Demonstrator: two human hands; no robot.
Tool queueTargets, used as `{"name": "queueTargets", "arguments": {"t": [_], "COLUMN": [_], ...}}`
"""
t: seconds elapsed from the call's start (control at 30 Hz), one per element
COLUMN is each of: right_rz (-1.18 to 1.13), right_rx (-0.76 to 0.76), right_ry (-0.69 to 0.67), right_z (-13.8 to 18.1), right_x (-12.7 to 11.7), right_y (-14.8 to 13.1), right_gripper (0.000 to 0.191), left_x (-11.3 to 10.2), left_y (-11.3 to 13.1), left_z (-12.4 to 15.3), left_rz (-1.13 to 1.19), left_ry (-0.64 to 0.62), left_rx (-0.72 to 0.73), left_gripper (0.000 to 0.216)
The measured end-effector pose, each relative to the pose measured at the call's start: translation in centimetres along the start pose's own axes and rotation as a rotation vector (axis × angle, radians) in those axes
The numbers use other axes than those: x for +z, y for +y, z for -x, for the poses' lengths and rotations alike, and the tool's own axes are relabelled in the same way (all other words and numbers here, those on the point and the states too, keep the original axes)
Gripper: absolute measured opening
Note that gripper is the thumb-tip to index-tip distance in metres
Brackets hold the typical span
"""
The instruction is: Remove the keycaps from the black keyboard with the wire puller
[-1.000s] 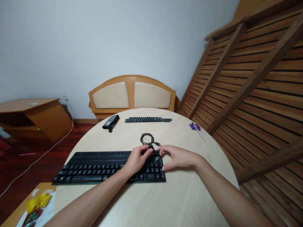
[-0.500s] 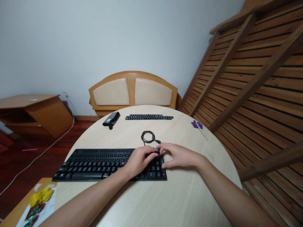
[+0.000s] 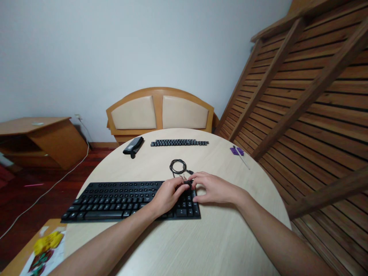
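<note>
A black full-size keyboard lies near the table's front, with keycaps gone from its upper rows. Over its number pad, the fingers of my left hand are pinched around what looks like a keycap puller, whose thin wire prongs stick up between my hands. My right hand is bent in beside it, index fingertip meeting the left fingers and thumb by the keyboard's right edge. Anything small in the right fingers is hidden. Behind them lies a coiled black cable with a USB plug.
Loose keycaps stand in rows at the back of the round table. A folded black pouch is at back left. A purple item with a white stick lies at right. A slatted wooden panel leans beside the table.
The view has shifted slightly. Both hands stay together over the number pad; the wire prongs now stand out more clearly between them.
</note>
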State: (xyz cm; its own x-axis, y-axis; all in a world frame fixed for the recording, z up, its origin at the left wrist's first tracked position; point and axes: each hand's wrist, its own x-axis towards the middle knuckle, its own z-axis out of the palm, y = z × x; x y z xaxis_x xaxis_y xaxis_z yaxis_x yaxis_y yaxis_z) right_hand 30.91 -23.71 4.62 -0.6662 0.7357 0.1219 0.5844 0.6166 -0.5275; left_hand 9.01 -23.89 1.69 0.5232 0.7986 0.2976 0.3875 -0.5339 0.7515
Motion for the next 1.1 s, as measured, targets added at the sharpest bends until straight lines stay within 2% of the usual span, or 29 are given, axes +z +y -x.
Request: {"name": "queueTargets", "arguments": {"t": [0.13,0.4,0.87,0.97,1.1], "right_rz": [-0.020,-0.075,-0.114,-0.138,-0.202], "right_rx": [0.049,0.088,0.119,0.111,0.108], "right_ry": [-0.012,0.003,-0.023,-0.029,-0.035], "right_z": [0.2,-0.2,0.1,0.0,-0.1], "right_x": [0.2,0.7,0.3,0.1,0.0], "right_y": [0.1,0.4,-0.3,-0.4,-0.1], "right_gripper": [0.028,0.022,0.018,0.014,0.014], "left_x": [0.0,0.0,0.5,0.4,0.3], "left_y": [0.0,0.1,-1.3,-1.2,-1.3], "left_z": [0.1,0.0,-0.2,-0.3,-0.4], "left_rz": [-0.027,-0.042,0.355,0.349,0.348], "left_ry": [-0.004,0.003,0.051,0.094,0.212], "left_rx": [0.004,-0.015,-0.132,-0.131,-0.165], "left_gripper": [0.028,0.030,0.030,0.030,0.030]}}
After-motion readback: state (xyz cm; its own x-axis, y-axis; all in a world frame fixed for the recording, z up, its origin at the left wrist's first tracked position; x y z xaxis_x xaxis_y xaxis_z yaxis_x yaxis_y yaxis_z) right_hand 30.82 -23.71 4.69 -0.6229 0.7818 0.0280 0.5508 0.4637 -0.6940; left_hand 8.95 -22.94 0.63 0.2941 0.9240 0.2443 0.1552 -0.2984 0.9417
